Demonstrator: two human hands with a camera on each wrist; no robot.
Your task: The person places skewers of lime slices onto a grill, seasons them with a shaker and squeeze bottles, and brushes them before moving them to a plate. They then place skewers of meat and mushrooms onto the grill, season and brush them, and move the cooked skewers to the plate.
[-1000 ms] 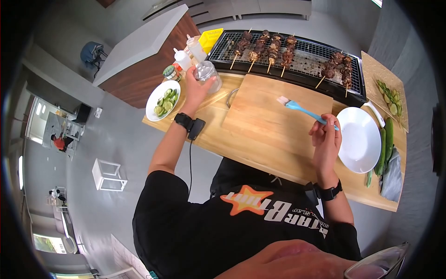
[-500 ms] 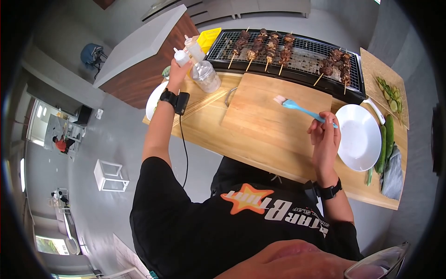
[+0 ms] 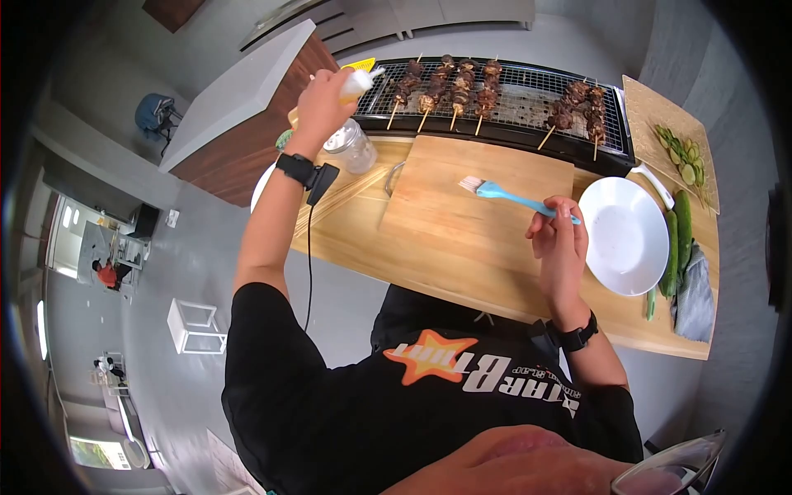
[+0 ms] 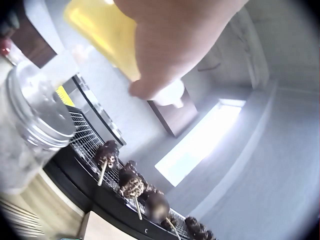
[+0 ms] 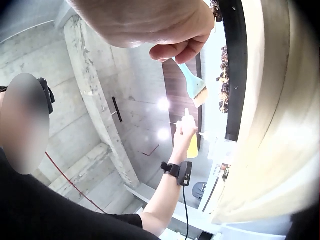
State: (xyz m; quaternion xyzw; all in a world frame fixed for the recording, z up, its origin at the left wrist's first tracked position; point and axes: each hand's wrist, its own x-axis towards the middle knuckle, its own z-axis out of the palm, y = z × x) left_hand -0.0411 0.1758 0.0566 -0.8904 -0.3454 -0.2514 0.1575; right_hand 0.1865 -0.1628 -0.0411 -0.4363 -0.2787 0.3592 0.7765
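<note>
Beside the grill (image 3: 511,124) carrying seven skewers (image 3: 450,89), the left hand (image 3: 318,103) grips one squeeze bottle (image 3: 356,82) tipped over its left end, while the right hand (image 3: 557,239) pinches one blue brush (image 3: 503,194) above the cutting board (image 3: 470,206).

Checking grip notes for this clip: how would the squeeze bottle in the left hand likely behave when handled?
The squeeze bottle, gripped in the left hand, looks like soft plastic, so it probably gives under pressure. It seems well filled with yellow liquid, so likely fairly heavy for its size. Laid on its side, it might roll.
</note>
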